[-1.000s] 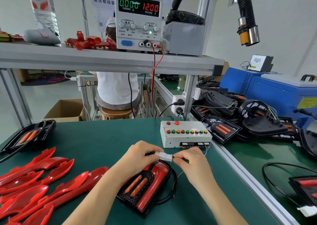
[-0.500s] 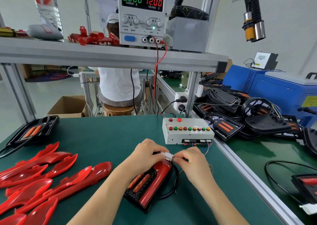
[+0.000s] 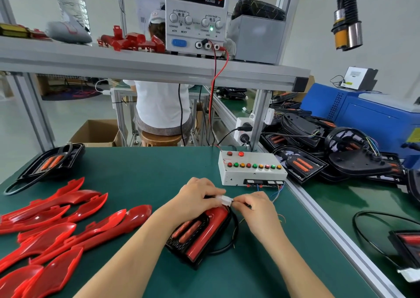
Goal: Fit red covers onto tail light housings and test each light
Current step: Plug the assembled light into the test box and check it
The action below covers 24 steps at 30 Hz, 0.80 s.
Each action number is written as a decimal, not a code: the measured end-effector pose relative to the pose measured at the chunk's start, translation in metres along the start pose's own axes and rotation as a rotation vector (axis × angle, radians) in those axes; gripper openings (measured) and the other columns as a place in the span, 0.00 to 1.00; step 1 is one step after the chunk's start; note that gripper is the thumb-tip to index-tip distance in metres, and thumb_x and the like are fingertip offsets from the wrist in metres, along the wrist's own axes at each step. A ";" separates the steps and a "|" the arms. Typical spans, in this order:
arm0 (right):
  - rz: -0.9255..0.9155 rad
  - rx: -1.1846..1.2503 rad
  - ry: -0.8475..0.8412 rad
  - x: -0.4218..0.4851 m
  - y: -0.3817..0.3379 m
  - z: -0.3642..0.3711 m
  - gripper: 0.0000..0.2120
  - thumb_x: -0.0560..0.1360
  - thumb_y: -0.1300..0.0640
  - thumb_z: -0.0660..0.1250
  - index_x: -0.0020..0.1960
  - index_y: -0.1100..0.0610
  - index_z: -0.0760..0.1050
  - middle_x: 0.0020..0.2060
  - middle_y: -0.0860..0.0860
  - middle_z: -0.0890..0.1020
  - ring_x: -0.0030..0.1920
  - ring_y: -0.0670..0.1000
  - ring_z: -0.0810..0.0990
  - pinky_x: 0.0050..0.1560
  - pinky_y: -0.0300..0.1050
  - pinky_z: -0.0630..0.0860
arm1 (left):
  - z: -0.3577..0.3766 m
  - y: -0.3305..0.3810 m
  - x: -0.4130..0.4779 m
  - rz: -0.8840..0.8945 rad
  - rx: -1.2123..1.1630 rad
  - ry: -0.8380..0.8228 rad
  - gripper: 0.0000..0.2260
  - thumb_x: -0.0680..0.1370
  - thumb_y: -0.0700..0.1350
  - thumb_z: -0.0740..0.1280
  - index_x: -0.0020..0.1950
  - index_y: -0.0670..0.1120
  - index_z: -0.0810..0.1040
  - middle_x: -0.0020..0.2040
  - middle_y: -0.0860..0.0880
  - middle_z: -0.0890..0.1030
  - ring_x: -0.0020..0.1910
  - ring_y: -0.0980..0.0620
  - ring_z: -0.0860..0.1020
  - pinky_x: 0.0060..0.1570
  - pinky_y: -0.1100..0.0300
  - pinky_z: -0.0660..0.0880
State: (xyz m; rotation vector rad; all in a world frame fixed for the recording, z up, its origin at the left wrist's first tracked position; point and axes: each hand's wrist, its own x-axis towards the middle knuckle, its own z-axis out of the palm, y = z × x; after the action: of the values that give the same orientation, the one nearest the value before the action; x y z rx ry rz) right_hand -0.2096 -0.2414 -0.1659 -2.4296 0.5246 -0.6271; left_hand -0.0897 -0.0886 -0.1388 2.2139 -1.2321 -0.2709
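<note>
Left hand (image 3: 195, 199), right hand (image 3: 255, 209): fingers (image 3: 240, 199) curled

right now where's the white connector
Head view, centre: the white connector is pinched between the left hand and right hand, over the far end of the tail light housing, on the near side of the white test box.

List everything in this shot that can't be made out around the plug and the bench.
- White connector, head view: whether its halves are fully joined; the left hand and right hand pinch its ends and cover them.
- Tail light housing: far end lies under the left hand.
- Test box: button markings too small.
- Red covers: count unknown, pile cut off by left and bottom edges.
- Power supply: current digits blurred.
</note>
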 end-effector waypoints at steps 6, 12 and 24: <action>0.139 -0.128 -0.145 0.012 0.015 -0.013 0.12 0.81 0.53 0.60 0.55 0.48 0.82 0.43 0.49 0.83 0.47 0.53 0.74 0.48 0.45 0.72 | -0.029 -0.020 -0.025 -0.479 0.289 -0.077 0.24 0.81 0.60 0.52 0.62 0.45 0.75 0.59 0.46 0.77 0.57 0.46 0.75 0.57 0.53 0.72; 0.180 -0.356 -0.253 0.012 0.021 -0.010 0.14 0.82 0.50 0.56 0.57 0.45 0.80 0.46 0.51 0.82 0.53 0.54 0.77 0.54 0.49 0.76 | -0.013 -0.024 -0.055 -0.608 -0.274 -0.117 0.27 0.72 0.67 0.65 0.49 0.42 0.81 0.45 0.48 0.85 0.46 0.49 0.83 0.49 0.56 0.79; 0.144 -0.546 -0.403 0.006 0.020 -0.012 0.19 0.83 0.47 0.49 0.50 0.48 0.79 0.43 0.48 0.75 0.58 0.54 0.69 0.49 0.49 0.69 | 0.008 -0.025 -0.075 -0.690 -1.021 0.205 0.17 0.73 0.56 0.70 0.53 0.44 0.80 0.45 0.44 0.86 0.43 0.45 0.84 0.45 0.54 0.78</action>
State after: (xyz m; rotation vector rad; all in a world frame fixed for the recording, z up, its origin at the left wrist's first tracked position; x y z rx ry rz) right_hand -0.2158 -0.2650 -0.1673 -2.8795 0.7631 0.0941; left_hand -0.1161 -0.0197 -0.1672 1.5775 -0.0687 -0.7240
